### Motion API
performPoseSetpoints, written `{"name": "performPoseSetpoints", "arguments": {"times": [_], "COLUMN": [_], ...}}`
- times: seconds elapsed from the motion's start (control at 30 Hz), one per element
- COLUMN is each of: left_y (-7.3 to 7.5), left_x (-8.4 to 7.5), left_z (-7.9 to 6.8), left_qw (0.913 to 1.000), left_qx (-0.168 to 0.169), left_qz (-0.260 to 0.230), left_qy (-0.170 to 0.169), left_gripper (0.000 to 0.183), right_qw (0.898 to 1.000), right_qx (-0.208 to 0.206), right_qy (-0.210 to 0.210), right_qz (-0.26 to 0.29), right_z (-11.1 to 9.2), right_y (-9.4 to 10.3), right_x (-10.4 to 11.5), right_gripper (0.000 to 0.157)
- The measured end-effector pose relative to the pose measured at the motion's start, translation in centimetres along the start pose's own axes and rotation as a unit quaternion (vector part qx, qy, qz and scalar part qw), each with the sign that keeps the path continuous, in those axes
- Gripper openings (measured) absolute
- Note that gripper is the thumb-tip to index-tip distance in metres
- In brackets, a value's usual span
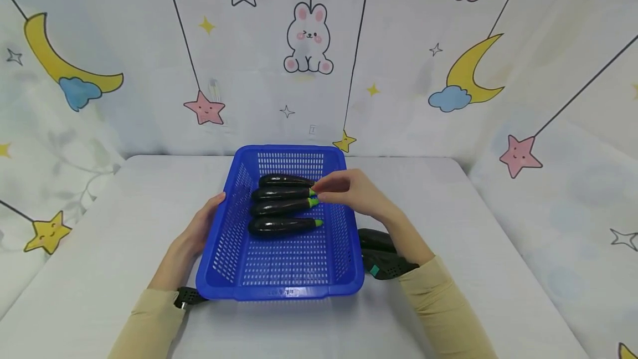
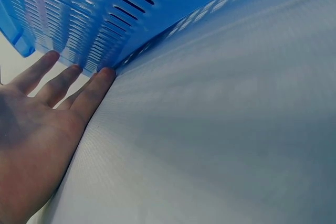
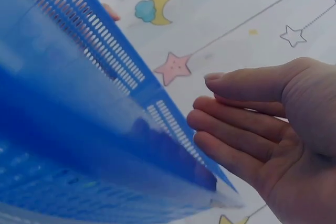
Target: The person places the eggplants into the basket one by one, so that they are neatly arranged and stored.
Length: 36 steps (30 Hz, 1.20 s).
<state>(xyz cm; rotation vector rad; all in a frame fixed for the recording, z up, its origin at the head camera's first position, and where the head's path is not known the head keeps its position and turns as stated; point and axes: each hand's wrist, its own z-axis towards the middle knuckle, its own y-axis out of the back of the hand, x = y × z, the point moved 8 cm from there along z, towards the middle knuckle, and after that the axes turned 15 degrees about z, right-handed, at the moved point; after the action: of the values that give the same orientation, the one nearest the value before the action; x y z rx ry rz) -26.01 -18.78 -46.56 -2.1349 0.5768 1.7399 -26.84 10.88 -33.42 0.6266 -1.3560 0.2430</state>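
Observation:
A blue plastic basket (image 1: 284, 291) holds several dark eggplants (image 1: 281, 226) with green stem ends, lying side by side. At the basket's left side, my left hand (image 1: 199, 226) touches the outer wall. The left wrist view shows the fingers (image 2: 59, 83) extended against the slotted plastic. Over the basket's right rim reaches my right hand (image 1: 355, 191), close to the stem ends of the upper eggplants. In the right wrist view, this hand (image 3: 262, 129) has its thumb and fingers loosely bent, with nothing between them. The eggplants are not clearly visible there.
More dark eggplant (image 1: 376, 240) lies outside the basket at its right, partly hidden by my right forearm and the black wrist device (image 1: 386, 265). A white cloth covers the table (image 1: 443, 198). Behind it hangs a curtain (image 1: 399, 60) printed with stars, moons and a rabbit.

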Motion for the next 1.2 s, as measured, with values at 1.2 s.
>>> {"name": "performPoseSetpoints", "arguments": {"times": [1.2], "left_y": [0.2], "left_x": [-0.2], "left_z": [-0.1], "left_qw": [0.9997], "left_qx": [-0.006], "left_qz": [0.023], "left_qy": [-0.009], "left_gripper": [0.082], "right_qw": [0.994], "right_qx": [-0.083], "right_qy": [-0.069], "right_qz": [0.025], "right_z": [-8.9], "right_y": [8.8], "right_x": [-5.7], "right_gripper": [0.038]}}
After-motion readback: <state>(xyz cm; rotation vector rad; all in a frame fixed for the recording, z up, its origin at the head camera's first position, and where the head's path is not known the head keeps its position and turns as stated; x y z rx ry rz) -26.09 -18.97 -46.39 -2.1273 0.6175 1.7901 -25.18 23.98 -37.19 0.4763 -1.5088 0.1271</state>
